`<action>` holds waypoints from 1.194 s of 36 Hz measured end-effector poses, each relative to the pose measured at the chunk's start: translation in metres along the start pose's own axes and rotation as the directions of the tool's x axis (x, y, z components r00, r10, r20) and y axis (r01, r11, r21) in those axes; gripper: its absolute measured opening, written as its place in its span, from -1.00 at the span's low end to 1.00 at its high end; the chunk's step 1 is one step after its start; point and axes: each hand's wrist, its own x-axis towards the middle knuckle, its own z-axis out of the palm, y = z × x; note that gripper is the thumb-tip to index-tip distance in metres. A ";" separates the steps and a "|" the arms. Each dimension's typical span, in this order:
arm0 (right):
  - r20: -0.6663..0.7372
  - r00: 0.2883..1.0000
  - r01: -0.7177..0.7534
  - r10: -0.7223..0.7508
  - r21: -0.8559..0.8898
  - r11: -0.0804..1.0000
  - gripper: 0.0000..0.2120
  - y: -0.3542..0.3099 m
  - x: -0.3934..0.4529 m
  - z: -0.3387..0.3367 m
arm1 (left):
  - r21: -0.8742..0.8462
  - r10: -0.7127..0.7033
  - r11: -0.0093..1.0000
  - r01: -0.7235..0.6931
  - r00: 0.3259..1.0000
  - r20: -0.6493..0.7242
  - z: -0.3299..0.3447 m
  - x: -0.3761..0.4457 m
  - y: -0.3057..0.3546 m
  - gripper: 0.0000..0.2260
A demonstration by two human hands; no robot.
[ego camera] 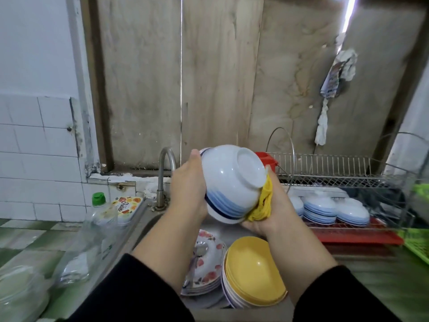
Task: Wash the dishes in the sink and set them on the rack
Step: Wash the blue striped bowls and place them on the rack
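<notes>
Here the left hand (189, 189) grips the upturned bowl (232, 182), the right hand (271, 205) pressing a yellow cloth (262, 205) against it.

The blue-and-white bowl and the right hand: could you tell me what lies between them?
In the head view, a folded yellow cloth lies between the right hand and the blue-and-white bowl, pressed against the bowl's outside.

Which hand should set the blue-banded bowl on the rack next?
Probably left. The left hand grips the bowl; the right hand holds the yellow cloth, though the rack is rightward.
</notes>
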 end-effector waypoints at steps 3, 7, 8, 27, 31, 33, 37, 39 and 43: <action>0.055 0.996 0.057 -0.065 0.141 0.988 -0.38 0.021 0.002 0.010 | 0.151 0.338 0.934 -0.323 0.937 -0.090 0.012 -0.022 -0.020 -0.75; 0.033 0.997 0.074 -0.076 0.079 0.994 -0.40 0.007 0.002 0.001 | -0.002 0.153 0.988 -0.154 0.978 0.139 0.004 -0.015 -0.030 -0.75; 0.036 0.996 0.083 -0.083 0.015 0.996 -0.39 -0.002 0.001 -0.004 | -0.075 0.035 0.997 -0.019 0.977 0.211 0.001 -0.006 -0.024 -0.74; 0.084 0.994 0.060 -0.064 0.050 0.997 -0.43 0.003 -0.004 0.001 | -0.144 -0.017 0.989 0.035 0.992 0.125 -0.003 0.011 -0.009 -0.70; 0.009 0.999 0.043 -0.046 0.172 0.984 -0.44 0.028 0.005 0.013 | 0.160 0.327 0.931 -0.328 0.944 0.031 0.000 -0.016 -0.038 -0.72; -0.009 0.999 0.035 -0.034 0.179 0.983 -0.41 0.030 0.008 0.011 | 0.139 0.257 0.952 -0.272 0.959 0.118 -0.005 -0.021 -0.046 -0.71; 0.037 0.996 0.077 -0.078 0.036 0.996 -0.43 0.010 0.001 -0.001 | -0.161 -0.083 0.978 0.133 0.954 0.288 -0.018 -0.001 -0.022 -0.73; 0.037 0.997 0.061 -0.061 -0.005 0.998 -0.45 0.007 -0.003 -0.004 | -0.198 -0.089 0.968 0.157 0.946 0.311 -0.018 0.005 -0.014 -0.70; -0.075 0.997 0.006 0.001 0.091 0.996 -0.54 0.021 0.001 -0.002 | -0.087 0.056 0.996 -0.035 0.969 0.241 -0.015 -0.008 -0.025 -0.72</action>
